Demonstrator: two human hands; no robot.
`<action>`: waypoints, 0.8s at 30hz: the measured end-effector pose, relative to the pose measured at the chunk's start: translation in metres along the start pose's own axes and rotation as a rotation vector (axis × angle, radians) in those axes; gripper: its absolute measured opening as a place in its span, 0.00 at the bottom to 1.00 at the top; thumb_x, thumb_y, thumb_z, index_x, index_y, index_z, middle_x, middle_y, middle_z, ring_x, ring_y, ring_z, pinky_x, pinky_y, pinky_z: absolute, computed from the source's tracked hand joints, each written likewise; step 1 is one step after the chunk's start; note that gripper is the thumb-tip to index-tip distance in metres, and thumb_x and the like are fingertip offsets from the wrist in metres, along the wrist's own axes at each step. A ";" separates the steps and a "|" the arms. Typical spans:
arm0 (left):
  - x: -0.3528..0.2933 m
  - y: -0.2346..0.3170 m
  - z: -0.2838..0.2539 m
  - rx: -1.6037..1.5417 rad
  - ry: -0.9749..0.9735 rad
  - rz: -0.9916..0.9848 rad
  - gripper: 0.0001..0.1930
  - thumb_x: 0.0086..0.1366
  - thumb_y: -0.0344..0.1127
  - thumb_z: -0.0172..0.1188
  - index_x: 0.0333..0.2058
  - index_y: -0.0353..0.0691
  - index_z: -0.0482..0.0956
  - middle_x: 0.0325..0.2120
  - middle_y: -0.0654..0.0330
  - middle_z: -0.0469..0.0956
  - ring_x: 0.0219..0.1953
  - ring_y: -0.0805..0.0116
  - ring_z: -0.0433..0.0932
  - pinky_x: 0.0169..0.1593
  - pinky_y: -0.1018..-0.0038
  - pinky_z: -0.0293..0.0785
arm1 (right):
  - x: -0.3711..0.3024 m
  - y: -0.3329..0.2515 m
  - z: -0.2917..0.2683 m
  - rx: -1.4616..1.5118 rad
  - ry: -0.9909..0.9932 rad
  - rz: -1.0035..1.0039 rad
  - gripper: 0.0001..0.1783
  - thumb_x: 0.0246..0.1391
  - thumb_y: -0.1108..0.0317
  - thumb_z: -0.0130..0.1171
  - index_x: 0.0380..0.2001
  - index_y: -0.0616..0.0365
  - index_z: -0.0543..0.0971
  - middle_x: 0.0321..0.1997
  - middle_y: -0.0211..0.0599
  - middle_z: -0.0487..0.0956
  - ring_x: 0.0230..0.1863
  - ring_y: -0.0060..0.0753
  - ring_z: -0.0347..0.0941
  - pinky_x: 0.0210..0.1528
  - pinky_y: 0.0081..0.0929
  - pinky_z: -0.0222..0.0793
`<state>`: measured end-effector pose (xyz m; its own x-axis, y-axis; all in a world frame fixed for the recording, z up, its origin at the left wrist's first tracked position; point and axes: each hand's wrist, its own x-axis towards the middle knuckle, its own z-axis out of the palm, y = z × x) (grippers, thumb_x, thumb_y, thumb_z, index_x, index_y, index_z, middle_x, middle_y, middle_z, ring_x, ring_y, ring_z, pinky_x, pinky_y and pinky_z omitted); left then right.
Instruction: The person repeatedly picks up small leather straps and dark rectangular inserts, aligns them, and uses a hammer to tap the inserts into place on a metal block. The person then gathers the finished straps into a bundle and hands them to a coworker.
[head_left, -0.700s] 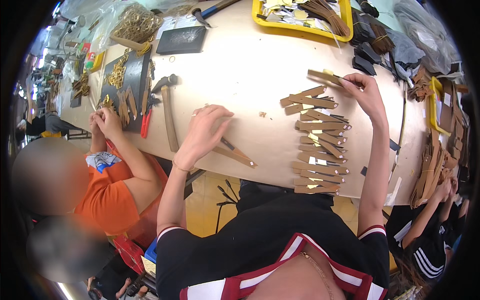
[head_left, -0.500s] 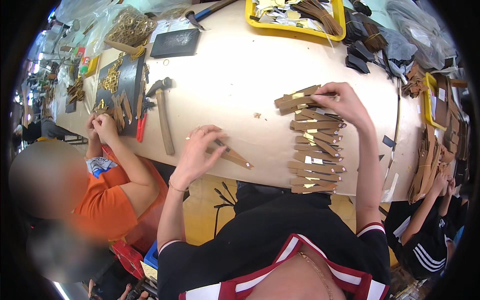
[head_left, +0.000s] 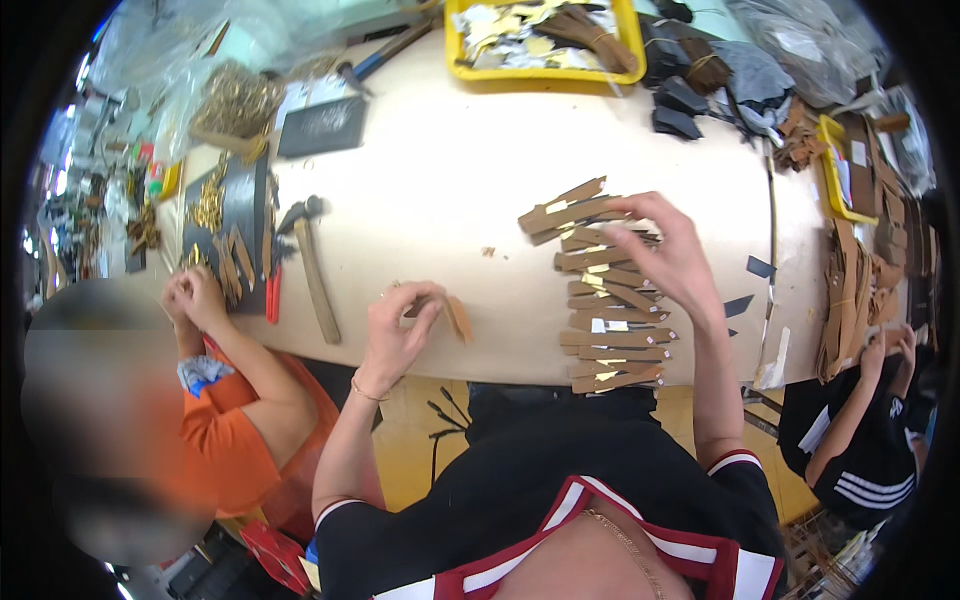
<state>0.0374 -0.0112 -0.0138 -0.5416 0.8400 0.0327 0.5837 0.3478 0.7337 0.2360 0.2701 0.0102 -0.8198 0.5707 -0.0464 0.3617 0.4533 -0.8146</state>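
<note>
My left hand (head_left: 402, 325) is closed around a brown leather strip (head_left: 459, 320), tilted up on edge above the near part of the table; most of its length is hidden by the fingers. To the right, brown leather strips (head_left: 615, 345) lie in an overlapping column, with small pale paper pieces among them. My right hand (head_left: 668, 250) hovers over the upper end of that column. Its index fingertip is at the end of the topmost strips (head_left: 570, 212), and its thumb is spread away below.
A hammer (head_left: 318, 280) lies left of my left hand, beside a person in orange working at a dark board (head_left: 240, 210). A yellow tray (head_left: 545, 73) of scraps stands at the far edge. Bundled strips (head_left: 845, 290) lie at right near another person's hands.
My left hand has turned the strip up from lying flat over the table. My right thumb and index finger, close together before, have spread apart. The whole view has shifted slightly.
</note>
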 end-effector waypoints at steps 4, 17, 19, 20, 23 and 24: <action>0.082 0.030 0.034 -0.174 0.163 0.264 0.10 0.58 0.22 0.66 0.39 0.40 0.85 0.31 0.61 0.83 0.31 0.66 0.80 0.37 0.72 0.71 | 0.015 -0.002 0.002 0.603 -0.145 0.208 0.19 0.63 0.61 0.59 0.52 0.61 0.78 0.43 0.34 0.80 0.41 0.23 0.76 0.45 0.22 0.73; 0.235 0.047 0.128 0.163 -0.136 0.505 0.21 0.59 0.25 0.63 0.53 0.43 0.78 0.52 0.53 0.74 0.39 0.59 0.80 0.46 0.67 0.76 | 0.086 0.105 -0.031 -0.165 0.398 0.039 0.10 0.55 0.68 0.63 0.38 0.60 0.85 0.31 0.41 0.82 0.33 0.39 0.79 0.40 0.29 0.74; 0.232 0.040 0.123 0.066 -0.180 0.380 0.23 0.59 0.22 0.63 0.54 0.42 0.77 0.51 0.52 0.74 0.42 0.59 0.81 0.44 0.70 0.78 | 0.079 0.109 -0.033 -0.106 0.410 0.112 0.10 0.54 0.68 0.63 0.38 0.60 0.86 0.32 0.42 0.83 0.33 0.38 0.80 0.40 0.29 0.74; 0.230 0.037 0.117 0.011 -0.204 0.312 0.23 0.59 0.23 0.63 0.55 0.41 0.77 0.51 0.53 0.74 0.43 0.58 0.80 0.46 0.70 0.77 | 0.077 0.109 -0.035 -0.082 0.412 0.124 0.10 0.54 0.68 0.64 0.38 0.60 0.86 0.33 0.42 0.83 0.34 0.38 0.80 0.40 0.29 0.74; 0.231 0.035 0.105 0.147 -0.178 0.410 0.22 0.59 0.27 0.64 0.54 0.41 0.77 0.51 0.53 0.74 0.46 0.55 0.78 0.52 0.65 0.73 | 0.063 0.105 -0.051 0.113 0.243 0.289 0.10 0.54 0.66 0.64 0.37 0.59 0.86 0.33 0.44 0.84 0.33 0.37 0.81 0.39 0.29 0.74; 0.230 0.036 0.103 0.172 -0.168 0.420 0.22 0.59 0.27 0.64 0.54 0.41 0.78 0.51 0.53 0.74 0.47 0.55 0.77 0.54 0.64 0.72 | 0.059 0.103 -0.055 0.140 0.184 0.342 0.10 0.54 0.65 0.64 0.37 0.58 0.86 0.33 0.45 0.84 0.33 0.40 0.81 0.40 0.31 0.75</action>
<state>-0.0042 0.2377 -0.0498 -0.1408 0.9733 0.1814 0.8301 0.0162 0.5574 0.2495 0.3879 -0.0452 -0.5653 0.7909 -0.2345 0.5255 0.1262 -0.8414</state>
